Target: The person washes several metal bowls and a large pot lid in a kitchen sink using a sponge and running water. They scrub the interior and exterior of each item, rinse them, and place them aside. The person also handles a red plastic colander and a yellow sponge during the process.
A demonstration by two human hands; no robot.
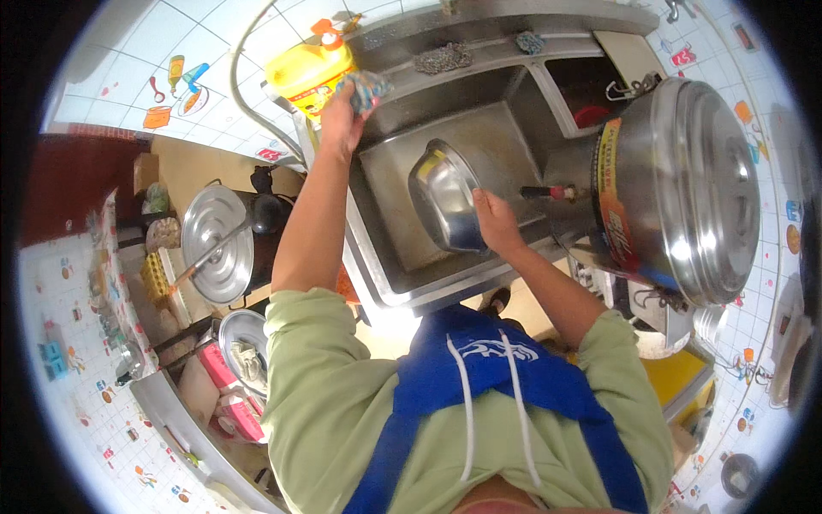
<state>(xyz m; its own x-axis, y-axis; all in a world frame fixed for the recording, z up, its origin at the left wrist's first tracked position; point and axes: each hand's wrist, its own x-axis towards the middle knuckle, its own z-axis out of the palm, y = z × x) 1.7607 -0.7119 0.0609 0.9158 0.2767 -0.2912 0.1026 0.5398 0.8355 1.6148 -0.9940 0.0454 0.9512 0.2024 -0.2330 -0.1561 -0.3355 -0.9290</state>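
My left hand is closed on a bunched mesh scouring pad, held up beside the yellow plastic jug with its orange pump top at the sink's upper left corner. A shiny steel bowl, tilted on its side, hangs over the basin of the stainless steel sink. My right hand grips this bowl by its right rim. Most of the jug's front shows, though the pad and my left fingers cover part of it.
Right of the basin stands a large lidded steel pot with a black-handled tap by it. A steel wool pad and another scouring pad lie on the back ledge. A round steel lid and a ladle are at left.
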